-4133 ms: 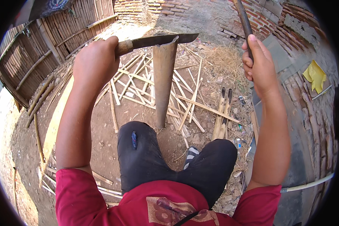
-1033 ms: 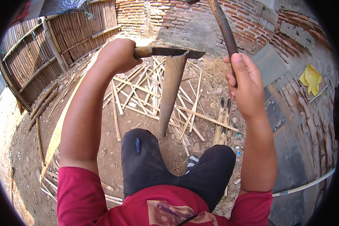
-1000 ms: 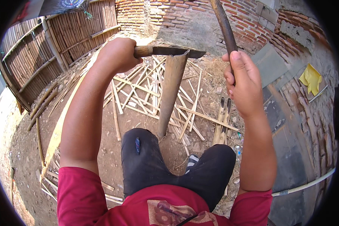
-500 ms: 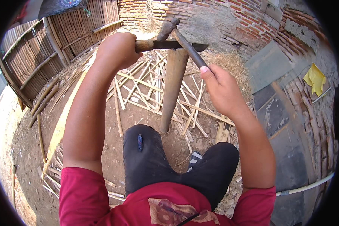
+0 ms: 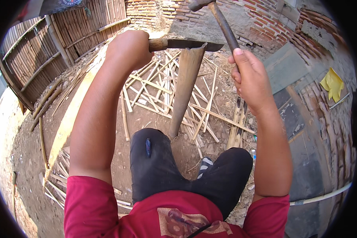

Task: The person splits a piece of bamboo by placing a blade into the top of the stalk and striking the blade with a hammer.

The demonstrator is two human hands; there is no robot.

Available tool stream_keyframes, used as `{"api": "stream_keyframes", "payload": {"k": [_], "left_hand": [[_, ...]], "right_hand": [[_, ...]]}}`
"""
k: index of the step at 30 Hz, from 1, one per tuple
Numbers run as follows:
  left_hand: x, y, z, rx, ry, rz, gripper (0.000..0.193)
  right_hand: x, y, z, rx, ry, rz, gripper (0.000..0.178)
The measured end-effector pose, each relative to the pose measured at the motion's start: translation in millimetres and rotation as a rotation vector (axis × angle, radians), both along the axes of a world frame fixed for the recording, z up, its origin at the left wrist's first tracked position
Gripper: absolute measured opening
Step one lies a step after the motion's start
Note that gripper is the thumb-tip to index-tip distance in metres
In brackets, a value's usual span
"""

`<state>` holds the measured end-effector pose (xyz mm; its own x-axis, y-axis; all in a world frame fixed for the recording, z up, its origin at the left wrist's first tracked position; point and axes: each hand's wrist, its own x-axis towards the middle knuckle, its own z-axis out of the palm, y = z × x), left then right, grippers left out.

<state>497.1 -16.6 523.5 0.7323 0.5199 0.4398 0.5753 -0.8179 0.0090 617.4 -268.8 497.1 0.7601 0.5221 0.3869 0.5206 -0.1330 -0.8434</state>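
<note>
A machete (image 5: 176, 44) with a wooden handle is gripped in my left hand (image 5: 129, 50), its dark blade lying level across the top end of an upright bamboo piece (image 5: 185, 85). The bamboo stands on the dirt in front of my knees, its top edge rough. In my right hand (image 5: 251, 77) is a hammer (image 5: 223, 24), held by its dark handle. The hammer head is raised beyond and above the blade, apart from it, and partly cut off by the picture's upper edge.
Split bamboo strips (image 5: 156, 91) lie crisscrossed on the ground behind the bamboo piece. A woven bamboo fence (image 5: 31, 59) is at the left and a brick wall (image 5: 261, 20) at the back. Grey sheets (image 5: 285, 67) and a yellow scrap (image 5: 332, 84) lie on the right.
The hammer has lifted away from the machete's blade, up and to the right, with my right hand. My left hand, the machete and the bamboo's top have shifted slightly right.
</note>
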Motion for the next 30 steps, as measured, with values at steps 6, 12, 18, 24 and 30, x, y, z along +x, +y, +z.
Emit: {"api": "stream_keyframes", "payload": {"k": [6,12,18,24,30], "left_hand": [[5,8,-1,-0.001,0.033,0.045,0.029],[-2,11,0,-0.033,0.01,0.052,0.03],[-2,9,-3,0.013,0.022,0.054,0.029],[1,7,-1,-0.024,0.038,0.068,0.029],[-3,7,-4,0.005,0.022,0.082,0.027]], "right_hand": [[0,1,-14,-0.197,-0.232,0.012,0.043],[0,-9,29,0.049,0.001,0.061,0.045],[-1,7,4,-0.329,-0.157,0.007,0.041],[-1,6,17,-0.036,-0.134,0.013,0.045],[4,3,19,-0.186,-0.117,-0.009,0.049]]}}
